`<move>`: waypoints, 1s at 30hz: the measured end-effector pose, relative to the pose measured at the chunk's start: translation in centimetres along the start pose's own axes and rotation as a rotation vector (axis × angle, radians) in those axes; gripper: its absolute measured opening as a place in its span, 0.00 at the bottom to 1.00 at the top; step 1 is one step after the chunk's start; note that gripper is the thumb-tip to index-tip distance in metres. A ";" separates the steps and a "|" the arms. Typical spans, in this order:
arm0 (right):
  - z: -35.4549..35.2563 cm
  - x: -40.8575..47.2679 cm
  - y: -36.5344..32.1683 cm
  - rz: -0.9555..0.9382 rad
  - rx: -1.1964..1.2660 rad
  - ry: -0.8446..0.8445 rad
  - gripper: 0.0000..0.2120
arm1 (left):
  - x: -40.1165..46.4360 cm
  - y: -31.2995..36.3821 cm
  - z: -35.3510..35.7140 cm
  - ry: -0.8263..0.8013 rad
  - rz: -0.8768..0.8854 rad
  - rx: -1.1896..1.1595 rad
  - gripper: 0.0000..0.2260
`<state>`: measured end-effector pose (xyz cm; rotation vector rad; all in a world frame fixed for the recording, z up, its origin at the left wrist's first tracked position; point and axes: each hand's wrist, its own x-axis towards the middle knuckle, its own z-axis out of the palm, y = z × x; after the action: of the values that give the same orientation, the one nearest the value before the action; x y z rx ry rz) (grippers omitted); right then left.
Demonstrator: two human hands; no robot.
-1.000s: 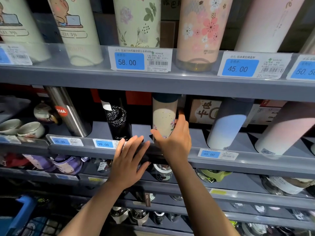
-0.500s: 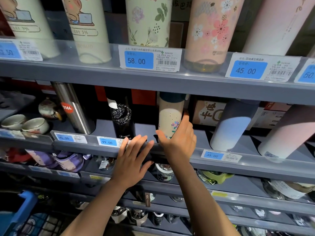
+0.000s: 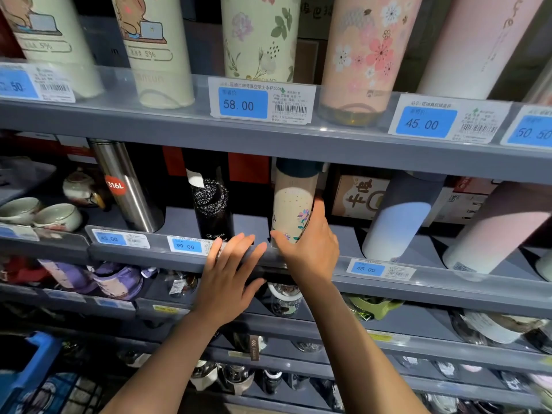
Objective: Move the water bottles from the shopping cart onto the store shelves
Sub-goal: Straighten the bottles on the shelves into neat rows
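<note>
Pepsi bottle [image 3: 212, 204], tags — 99.00 [image 3: 185, 245], 58.00 [image 3: 242, 103], right hand [image 3: 310, 249] gripping floral bottle [image 3: 292, 210]

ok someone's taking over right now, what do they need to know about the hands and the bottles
Right hand: gripping the base of the cream floral bottle, upright on the middle shelf.
Left hand: fingers straight, resting on that shelf's front edge, holding nothing.
Done: this bottle is on the shelf beside the black bottle.
Left: let go, then check the blue cart at lower left; its contents are unclear.
</note>
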<state>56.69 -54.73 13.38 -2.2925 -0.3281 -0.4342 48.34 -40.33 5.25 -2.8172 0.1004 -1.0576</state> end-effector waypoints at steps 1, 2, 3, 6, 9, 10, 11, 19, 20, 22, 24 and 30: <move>-0.1 0.0 0.0 -0.008 0.009 -0.008 0.34 | 0.0 0.0 0.0 -0.003 -0.004 0.000 0.27; -0.1 0.0 0.0 -0.015 0.020 -0.019 0.33 | -0.1 0.0 0.0 -0.004 -0.008 -0.001 0.27; -0.1 -0.1 0.0 -0.021 0.030 -0.032 0.33 | -0.1 0.0 0.0 -0.004 -0.012 -0.003 0.27; 0.0 -0.2 0.0 -0.029 0.046 -0.045 0.32 | -0.1 0.1 0.0 0.006 -0.017 -0.018 0.27; -0.1 -0.2 0.0 -0.028 0.046 -0.038 0.32 | -0.1 0.1 -0.2 0.010 -0.019 -0.038 0.27; -0.1 -0.3 0.0 -0.031 0.040 -0.038 0.32 | -0.1 0.1 -0.2 0.011 -0.021 -0.045 0.27; -0.1 -0.4 0.1 -0.036 0.034 -0.039 0.33 | 0.0 0.1 -0.2 0.011 -0.022 -0.052 0.27; -1.5 -2.3 1.1 -0.120 0.088 -0.024 0.46 | 0.1 0.2 -0.4 0.010 -0.034 -0.060 0.33; -1.8 -2.8 1.5 -0.152 0.085 0.011 0.45 | 0.1 0.3 -0.4 0.011 -0.035 -0.061 0.32; -2.8 -3.7 2.7 -0.197 0.097 0.095 0.41 | 0.1 0.6 -0.7 0.024 -0.056 -0.070 0.29; -4.3 -4.1 4.3 -0.175 0.160 0.177 0.36 | 0.0 1.7 -0.9 0.049 -0.068 -0.085 0.27; -9.4 -2.6 8.1 -0.023 0.191 0.391 0.34 | 3.8 8.0 -1.3 0.195 0.234 -0.184 0.24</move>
<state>55.28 -67.34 13.25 -1.9666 -0.1900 -0.8116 50.22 -48.82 7.47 -2.7582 0.5588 -1.3206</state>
